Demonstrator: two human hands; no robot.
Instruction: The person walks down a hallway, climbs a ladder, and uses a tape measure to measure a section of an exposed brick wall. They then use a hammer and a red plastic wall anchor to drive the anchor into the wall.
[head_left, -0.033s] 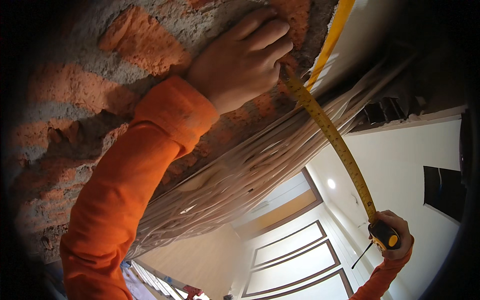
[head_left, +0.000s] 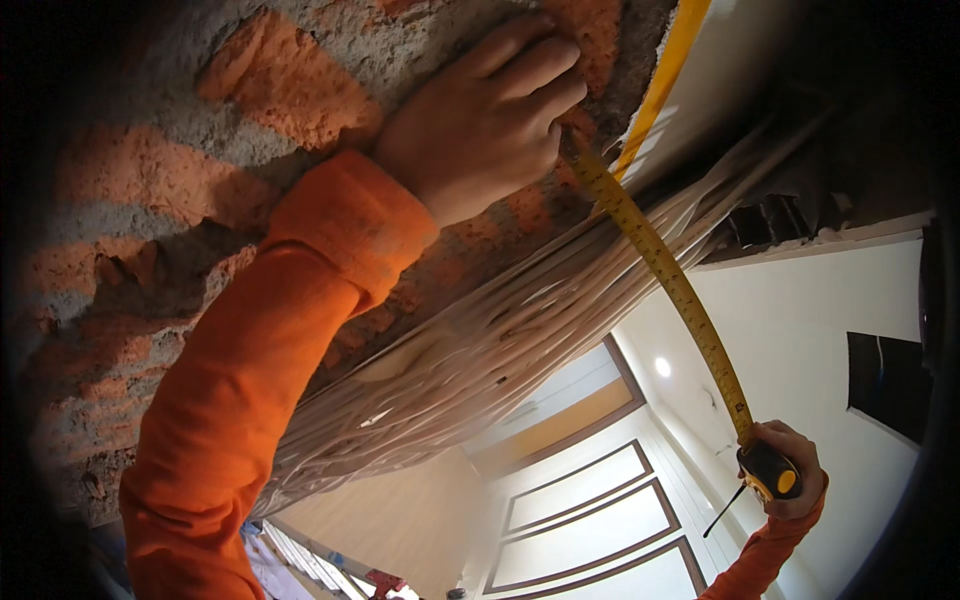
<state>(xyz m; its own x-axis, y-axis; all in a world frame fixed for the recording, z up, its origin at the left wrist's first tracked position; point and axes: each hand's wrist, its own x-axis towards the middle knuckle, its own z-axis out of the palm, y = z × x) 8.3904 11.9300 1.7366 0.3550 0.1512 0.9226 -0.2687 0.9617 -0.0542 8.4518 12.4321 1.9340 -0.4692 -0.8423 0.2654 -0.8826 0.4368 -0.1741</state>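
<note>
My left hand (head_left: pixel 480 120) lies against a rough wall of orange brick and grey mortar (head_left: pixel 150 200), pinning the end of a yellow tape measure blade (head_left: pixel 660 270) under its fingers. The blade runs taut, down and to the right, to a yellow and black tape measure case (head_left: pixel 772 472). My right hand (head_left: pixel 795 478) grips that case at the lower right, with a thin black strap or clip hanging from it. Both arms wear orange sleeves.
A thick bundle of pale cables (head_left: pixel 480 370) runs along the brick edge. A yellow strip (head_left: pixel 670 70) sits at the top right. White surfaces with brown panel frames (head_left: pixel 600 520), a round recessed light (head_left: pixel 662 367) and a dark rectangular opening (head_left: pixel 885 380) lie beyond.
</note>
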